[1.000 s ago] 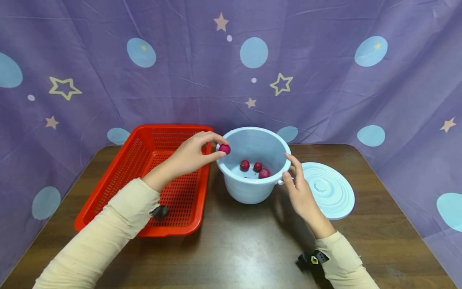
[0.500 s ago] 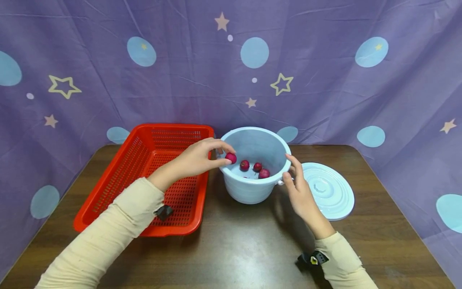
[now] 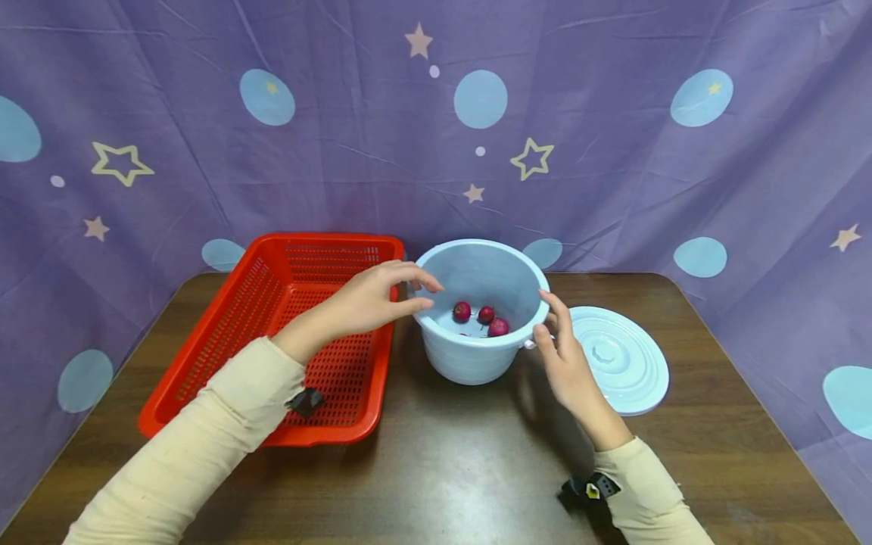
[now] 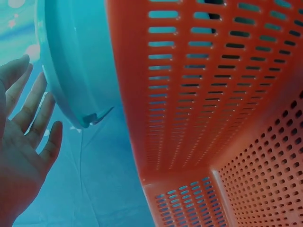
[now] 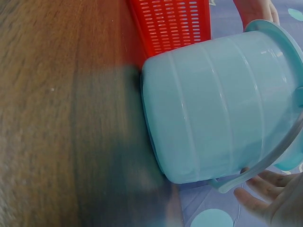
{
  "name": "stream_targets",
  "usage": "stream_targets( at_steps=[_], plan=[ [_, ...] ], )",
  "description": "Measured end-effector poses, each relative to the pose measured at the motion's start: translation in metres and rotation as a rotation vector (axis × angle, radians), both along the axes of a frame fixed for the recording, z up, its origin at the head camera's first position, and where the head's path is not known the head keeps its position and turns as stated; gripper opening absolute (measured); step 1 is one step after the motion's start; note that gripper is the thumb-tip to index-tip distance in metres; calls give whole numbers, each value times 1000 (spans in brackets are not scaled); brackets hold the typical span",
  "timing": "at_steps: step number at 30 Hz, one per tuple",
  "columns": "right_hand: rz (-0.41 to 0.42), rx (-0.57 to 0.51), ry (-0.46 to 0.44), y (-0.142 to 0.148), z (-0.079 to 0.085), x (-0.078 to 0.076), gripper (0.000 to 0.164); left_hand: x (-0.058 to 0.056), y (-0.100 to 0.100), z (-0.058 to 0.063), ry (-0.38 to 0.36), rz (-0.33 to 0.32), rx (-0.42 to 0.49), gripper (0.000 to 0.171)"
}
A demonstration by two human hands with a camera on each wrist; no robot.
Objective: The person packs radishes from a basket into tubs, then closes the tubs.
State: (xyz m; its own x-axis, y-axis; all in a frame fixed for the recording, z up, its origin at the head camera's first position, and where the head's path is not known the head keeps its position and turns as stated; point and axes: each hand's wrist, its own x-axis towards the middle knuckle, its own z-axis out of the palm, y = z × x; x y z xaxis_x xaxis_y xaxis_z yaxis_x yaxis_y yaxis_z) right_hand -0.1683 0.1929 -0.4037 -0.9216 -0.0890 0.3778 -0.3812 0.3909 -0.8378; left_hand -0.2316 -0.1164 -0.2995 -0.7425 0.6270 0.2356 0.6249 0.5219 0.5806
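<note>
In the head view my left hand (image 3: 378, 299) hovers at the left rim of a pale blue bucket (image 3: 470, 359), thumb and fingers parted with nothing between them. The left wrist view shows the same hand (image 4: 28, 127) with fingers spread beside the bucket (image 4: 85, 56). Inside the bucket lie small round red radishes (image 3: 499, 327) with thin tails; its near wall hides part of the bottom. My right hand (image 3: 565, 356) rests its loosely bent fingers against the bucket's right side. From the right wrist, those fingers (image 5: 265, 189) show close behind the bucket's handle (image 5: 265, 163).
A red perforated basket (image 3: 378, 378) stands left of the bucket, under my left forearm. To the right, a pale blue lid (image 3: 616, 359) lies flat on the brown wooden table (image 3: 436, 477). A purple patterned curtain (image 3: 381, 113) hangs behind.
My left hand moved right and slightly down over the bucket's rim with a radish, then let it go; that radish is out of sight now. The right hand stayed put.
</note>
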Motion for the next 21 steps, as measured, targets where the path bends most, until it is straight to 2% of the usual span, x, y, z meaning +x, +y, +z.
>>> stream_targets(
  at_steps=[5,11,17,21],
  plan=[
    [5,4,-8,2,0,0,50,9,-1,9,30,78,-31,23],
    [12,5,-16,1,2,1,50,26,-3,21,66,172,-21,21],
    [3,33,3,3,4,1,49,52,1,28,110,200,-23,21],
    [12,56,46,7,9,1,49,72,7,31,133,192,17,20]
  ],
)
